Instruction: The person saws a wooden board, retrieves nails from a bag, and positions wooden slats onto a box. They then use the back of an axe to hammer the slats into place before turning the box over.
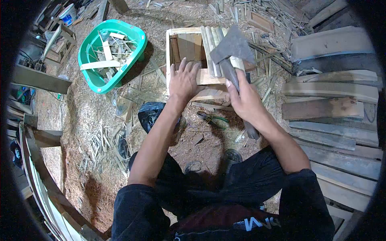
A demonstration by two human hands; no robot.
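My right hand is wrapped round the dark handle of a hatchet, whose broad grey blade is raised over the right side of a wooden box. Several narrow slats lie side by side across the right part of the box top. The left part shows its hollow inside. My left hand rests at the near left edge of the box, fingers spread and holding nothing I can see. Pliers with green handles lie on the ground between my arms, right of a black plastic bag.
A green plastic tub of wood scraps stands at upper left. Stacked boards line the right side. A small wooden frame lies beyond the box. Wood shavings and offcuts cover the ground. A long curved board is at lower left.
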